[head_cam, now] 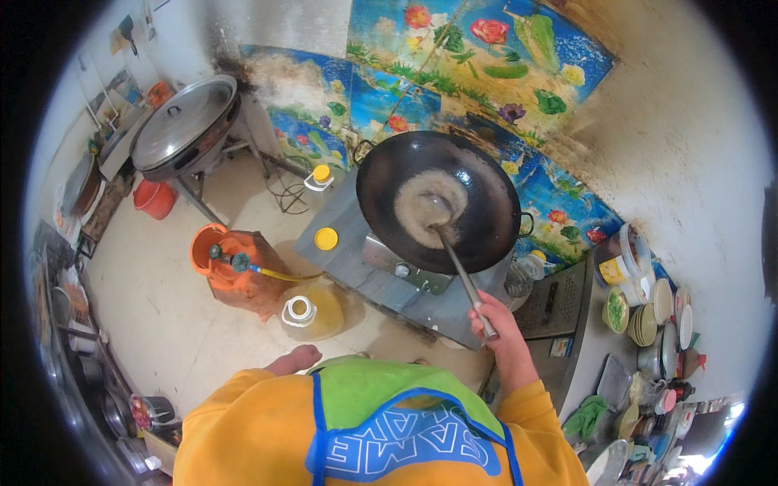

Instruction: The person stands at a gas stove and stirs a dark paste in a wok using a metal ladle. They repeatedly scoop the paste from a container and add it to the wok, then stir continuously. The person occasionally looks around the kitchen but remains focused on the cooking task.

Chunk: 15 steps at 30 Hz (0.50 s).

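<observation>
A large dark wok [495, 234] with two loop handles sits on a gas stove [395, 264] on a grey table. My right hand [497, 319] grips the long handle of a metal ladle [461, 267], whose bowl rests in pale, cloudy liquid [416, 209] at the wok's bottom. My left hand [299, 358] hangs low by my side, near a big plastic jug of yellow oil [325, 313] that stands uncapped on the floor. Its fingers look curled, and no object shows in them. A yellow lid [326, 239] lies on the table's left corner.
An orange-topped gas cylinder [240, 267] with a yellow hose stands left of the table. Farther left are a second wok under a metal lid [182, 124] and a red bucket [154, 199]. A counter [574, 364] at right holds bowls, pots and a green cloth [586, 416].
</observation>
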Motion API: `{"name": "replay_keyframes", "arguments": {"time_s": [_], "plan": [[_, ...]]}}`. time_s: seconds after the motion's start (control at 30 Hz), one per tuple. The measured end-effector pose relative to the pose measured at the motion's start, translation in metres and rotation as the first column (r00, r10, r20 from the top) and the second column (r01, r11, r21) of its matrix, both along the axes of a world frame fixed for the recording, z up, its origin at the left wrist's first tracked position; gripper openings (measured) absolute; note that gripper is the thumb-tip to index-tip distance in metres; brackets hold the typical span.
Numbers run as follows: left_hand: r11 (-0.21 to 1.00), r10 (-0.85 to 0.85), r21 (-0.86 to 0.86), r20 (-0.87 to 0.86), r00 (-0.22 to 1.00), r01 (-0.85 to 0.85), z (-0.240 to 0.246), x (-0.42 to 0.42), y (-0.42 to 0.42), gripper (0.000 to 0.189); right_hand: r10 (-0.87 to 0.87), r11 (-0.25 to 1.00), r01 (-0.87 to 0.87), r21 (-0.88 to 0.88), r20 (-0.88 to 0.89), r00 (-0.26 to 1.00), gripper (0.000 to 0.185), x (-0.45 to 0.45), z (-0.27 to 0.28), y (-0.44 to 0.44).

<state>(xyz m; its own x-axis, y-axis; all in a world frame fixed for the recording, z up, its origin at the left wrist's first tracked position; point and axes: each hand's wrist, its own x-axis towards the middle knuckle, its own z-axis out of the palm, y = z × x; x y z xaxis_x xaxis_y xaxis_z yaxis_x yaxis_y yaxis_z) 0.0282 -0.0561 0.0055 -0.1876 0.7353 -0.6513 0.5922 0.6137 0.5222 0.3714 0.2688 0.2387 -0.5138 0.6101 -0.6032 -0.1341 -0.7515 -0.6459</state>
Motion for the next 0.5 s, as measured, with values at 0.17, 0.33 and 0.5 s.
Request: {"name": "replay_keyframes", "arguments": {"time_s": [0.17, 0.33, 0.5], "plan": [[0.998, 0.057, 0.029, 0.01, 0.998, -0.057, 0.013, -0.005, 0.018, 0.04, 0.135, 0.82, -0.356, 0.448, 0.452, 0.882, 0.055, 0.009, 0.032, -0.003], [0.997, 0.038, 0.064, 0.045, 0.998, -0.041, 0.019, 0.004, 0.02, 0.04, -0.289, 0.072, -0.929, 0.363, 0.899, 0.329, 0.063, 0.066, 0.093, -0.027], [1.0, -0.016, 0.006, 0.027, 1.0, 0.016, 0.0, 0.0, 0.007, 0.041, -0.248, 0.082, -0.978, 0.191, 0.955, 0.165, 0.06, 0.051, 0.066, -0.019]]}}
